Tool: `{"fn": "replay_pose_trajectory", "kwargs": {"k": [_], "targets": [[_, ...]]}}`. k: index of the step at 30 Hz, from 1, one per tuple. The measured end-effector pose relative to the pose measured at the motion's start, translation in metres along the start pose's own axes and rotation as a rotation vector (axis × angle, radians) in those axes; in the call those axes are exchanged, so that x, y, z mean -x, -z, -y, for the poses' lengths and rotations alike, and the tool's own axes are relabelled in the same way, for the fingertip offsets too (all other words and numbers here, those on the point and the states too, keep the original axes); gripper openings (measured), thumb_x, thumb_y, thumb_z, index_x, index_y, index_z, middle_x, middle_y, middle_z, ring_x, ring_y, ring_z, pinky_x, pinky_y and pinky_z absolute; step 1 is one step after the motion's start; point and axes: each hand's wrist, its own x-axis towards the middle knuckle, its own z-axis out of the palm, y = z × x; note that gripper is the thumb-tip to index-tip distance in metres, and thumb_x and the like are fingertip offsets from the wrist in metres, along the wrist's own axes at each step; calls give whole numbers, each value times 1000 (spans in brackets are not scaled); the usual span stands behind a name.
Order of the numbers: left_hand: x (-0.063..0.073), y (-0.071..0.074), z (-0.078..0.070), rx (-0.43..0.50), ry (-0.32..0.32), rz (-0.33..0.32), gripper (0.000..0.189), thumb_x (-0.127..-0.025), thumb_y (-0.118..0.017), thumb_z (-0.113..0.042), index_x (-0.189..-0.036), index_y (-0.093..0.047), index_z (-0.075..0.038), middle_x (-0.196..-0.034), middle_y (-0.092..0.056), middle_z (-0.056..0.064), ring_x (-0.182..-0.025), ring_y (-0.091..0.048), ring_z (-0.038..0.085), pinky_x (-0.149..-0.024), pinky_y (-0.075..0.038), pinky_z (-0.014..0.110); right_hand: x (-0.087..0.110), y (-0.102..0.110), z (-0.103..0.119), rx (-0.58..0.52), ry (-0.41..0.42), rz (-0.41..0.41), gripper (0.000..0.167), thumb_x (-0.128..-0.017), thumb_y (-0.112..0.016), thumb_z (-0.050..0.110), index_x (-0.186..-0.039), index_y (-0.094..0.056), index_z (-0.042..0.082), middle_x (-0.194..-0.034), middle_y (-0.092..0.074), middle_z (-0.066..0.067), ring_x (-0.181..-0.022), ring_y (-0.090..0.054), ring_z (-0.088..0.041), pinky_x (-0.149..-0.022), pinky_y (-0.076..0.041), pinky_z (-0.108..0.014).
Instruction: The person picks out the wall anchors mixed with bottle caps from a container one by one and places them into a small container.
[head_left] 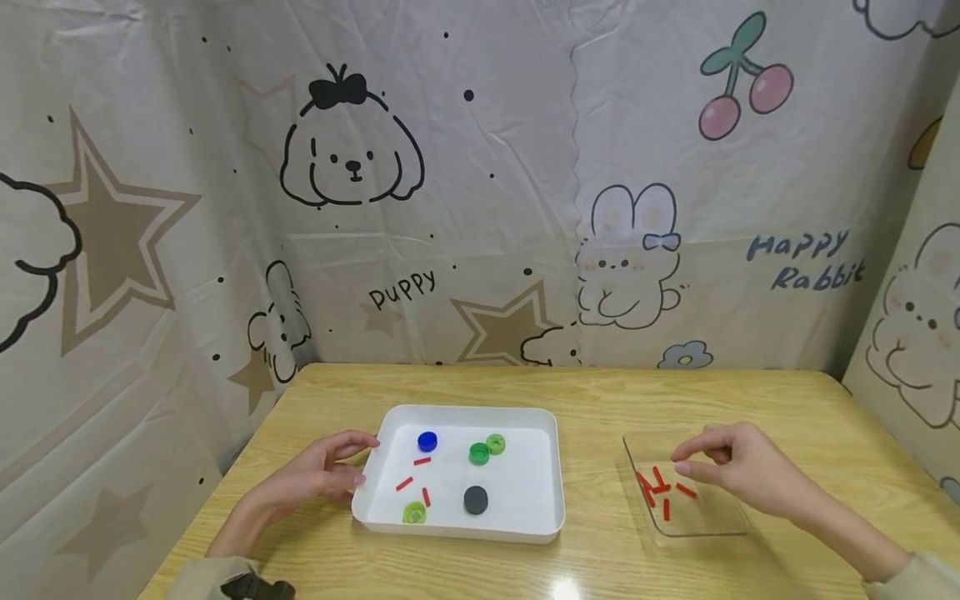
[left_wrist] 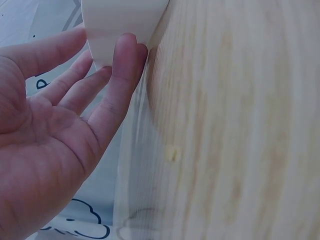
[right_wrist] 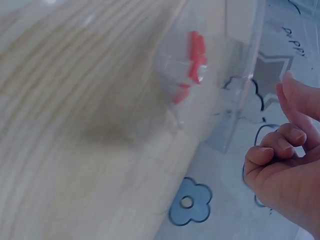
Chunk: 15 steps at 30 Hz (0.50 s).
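Touching the left wall of one white tray (head_left: 517, 504) with loosely extended left fingers (head_left: 351, 439), with three red sticks (head_left: 405, 482), one blue cap (head_left: 427, 442), one dark green cap (head_left: 479, 453), two light green caps (head_left: 415, 512) and one black disc (head_left: 476, 500) inside, all right of those fingers. Poised over one clear container (head_left: 708, 515) with right fingers (head_left: 699, 442), index and thumb tips close together, cannot tell whether pinching anything, with at least five red pieces (head_left: 666, 509) lying below them inside, too overlapped for an exact count.
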Motion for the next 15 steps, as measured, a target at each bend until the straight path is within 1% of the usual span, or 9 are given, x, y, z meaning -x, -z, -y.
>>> {"fn": "replay_pose_trajectory", "kwargs": {"k": [4,6,11,15], "targets": [[1,1,2,12,5,-3,60,-98,-70,-7,-150,-43,8,-164,-29,34,-115,-65,33,-84,-61,50,-8,-3,11,-10,50,3,8,-89,-86,14,-97,-82,16,-68,-31,7,-63,-32,-8,-55,-30,-29],[1,1,2,16,7,-2,60,-98,-70,-7,-150,-43,7,-164,-29,33,-116,-65,33,-85,-61,50,-12,-5,18,-27,50,19,8,-89,-86,15,-97,-82,17,-69,-32,7,-63,-32,-8,-56,-31,-29],[0,2,2,20,8,1,60,-99,-70,-6,-150,-42,7,-165,-28,33,-116,-65,33,-85,-61,50,-22,-13,36,-87,42,76,10,-90,-85,15,-99,-83,13,-70,-33,4,-62,-31,-9,-57,-32,-29],[0,2,1,16,10,2,60,-99,-70,-6,-150,-43,6,-165,-28,32,-114,-66,33,-85,-61,49,-31,-22,47,-96,46,114,10,-90,-85,15,-100,-84,13,-70,-34,4,-62,-32,-10,-57,-32,-28]]}}
